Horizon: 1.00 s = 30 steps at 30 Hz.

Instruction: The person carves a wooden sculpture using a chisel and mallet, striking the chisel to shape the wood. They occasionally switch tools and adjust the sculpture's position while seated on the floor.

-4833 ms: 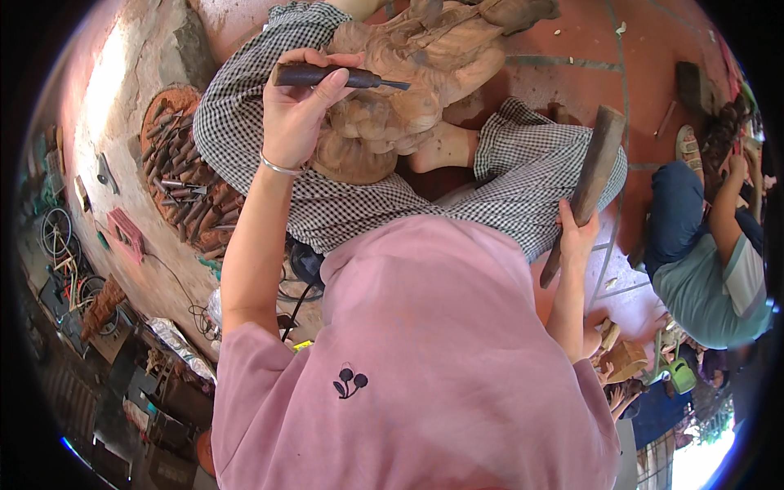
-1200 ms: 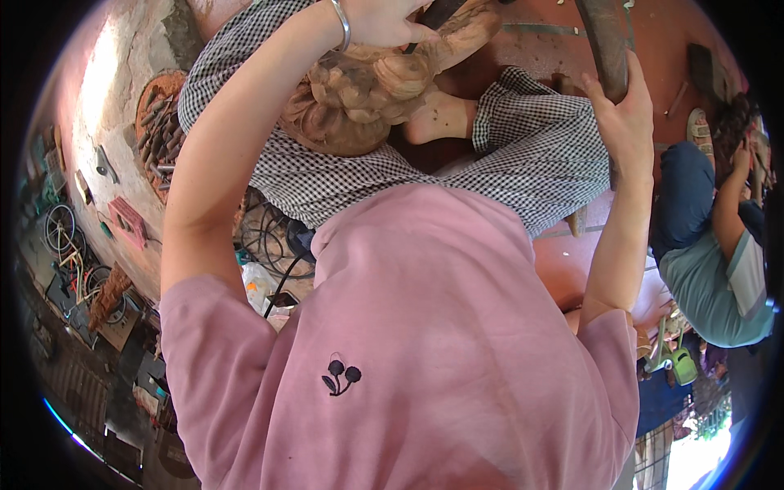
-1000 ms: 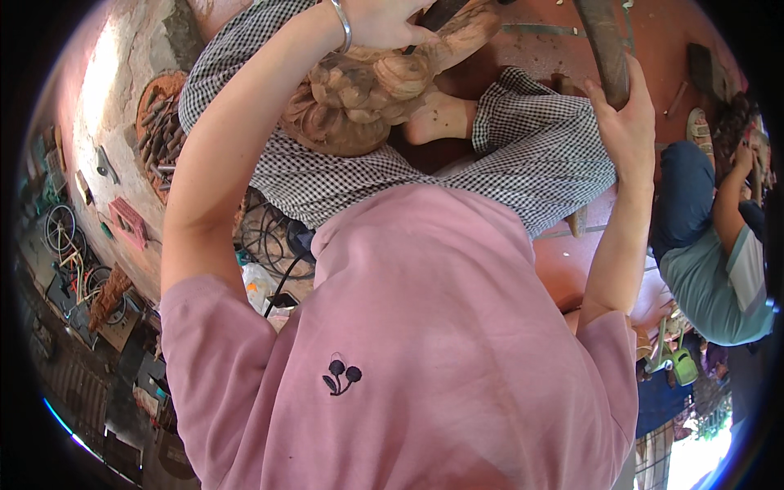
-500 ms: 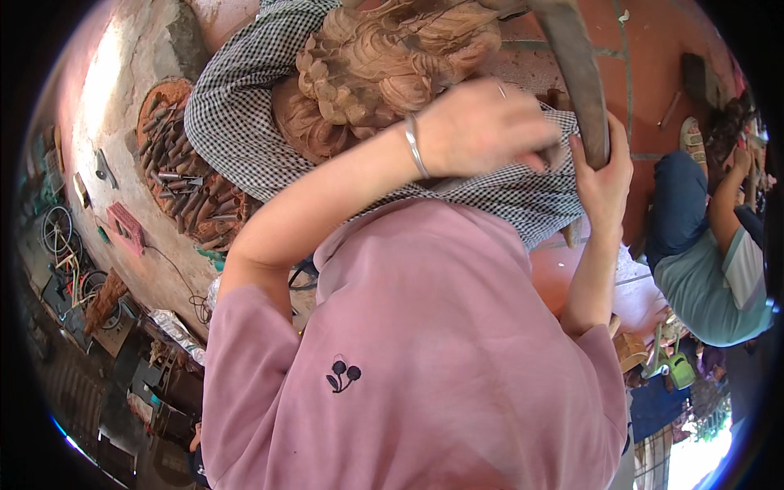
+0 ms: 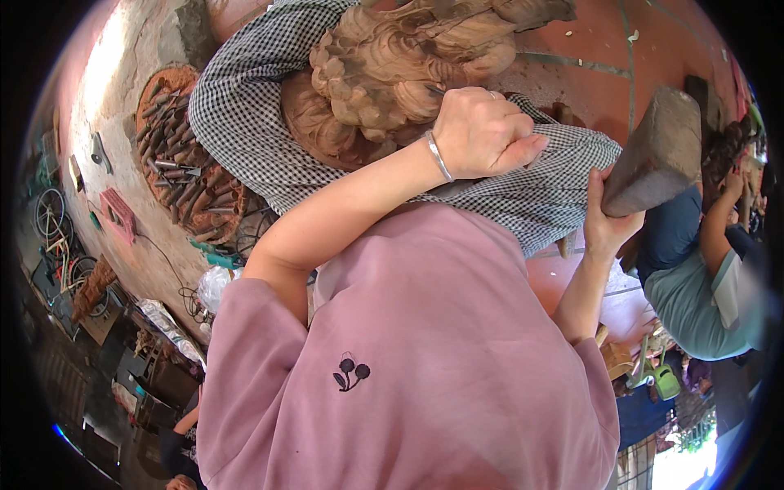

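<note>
Left hand (image 5: 483, 135) curled shut around chisel (image 5: 436, 91), tip by wood carving (image 5: 384, 69); right hand (image 5: 609, 222), fingers clamped on mallet (image 5: 657, 153).

Can pass between the left hand (image 5: 486, 135) and the right hand (image 5: 606, 224), over the checked trousers (image 5: 565, 167). Blocked just beyond the left hand by the carved wood (image 5: 400, 69); blocked above and beyond the right hand by the gripped wooden block (image 5: 657, 151). Can slip out ahead between these, over the tiled floor (image 5: 576, 90). Obstructed well left of the left hand by heaped tools (image 5: 192, 175).
</note>
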### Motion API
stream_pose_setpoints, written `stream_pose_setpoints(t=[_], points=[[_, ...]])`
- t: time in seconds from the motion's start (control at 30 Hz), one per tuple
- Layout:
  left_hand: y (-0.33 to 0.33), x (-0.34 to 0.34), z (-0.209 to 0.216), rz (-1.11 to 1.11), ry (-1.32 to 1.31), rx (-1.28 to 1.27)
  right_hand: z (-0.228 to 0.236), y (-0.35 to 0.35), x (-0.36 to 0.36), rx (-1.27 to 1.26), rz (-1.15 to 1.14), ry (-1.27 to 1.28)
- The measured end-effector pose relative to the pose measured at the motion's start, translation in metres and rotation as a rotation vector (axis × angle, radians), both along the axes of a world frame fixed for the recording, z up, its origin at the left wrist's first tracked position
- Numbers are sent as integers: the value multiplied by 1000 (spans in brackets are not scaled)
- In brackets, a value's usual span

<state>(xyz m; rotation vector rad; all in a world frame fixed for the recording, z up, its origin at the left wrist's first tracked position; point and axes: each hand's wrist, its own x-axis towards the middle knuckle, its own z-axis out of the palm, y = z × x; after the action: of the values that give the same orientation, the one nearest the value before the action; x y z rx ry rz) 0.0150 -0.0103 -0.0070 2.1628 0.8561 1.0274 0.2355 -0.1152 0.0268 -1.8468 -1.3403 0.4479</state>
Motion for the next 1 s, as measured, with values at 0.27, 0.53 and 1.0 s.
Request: stream_pose_setpoints(t=[0.27,0.53,1.0], points=[[12,3,6,162,-147,-205,13,12,-16,15,167,-291],[11,4,-11,199,-178,-85,-5,22,-18,30,282,-310],[13,-6,-2,196,-112,-173,-1,26,-32,88,274,-194]])
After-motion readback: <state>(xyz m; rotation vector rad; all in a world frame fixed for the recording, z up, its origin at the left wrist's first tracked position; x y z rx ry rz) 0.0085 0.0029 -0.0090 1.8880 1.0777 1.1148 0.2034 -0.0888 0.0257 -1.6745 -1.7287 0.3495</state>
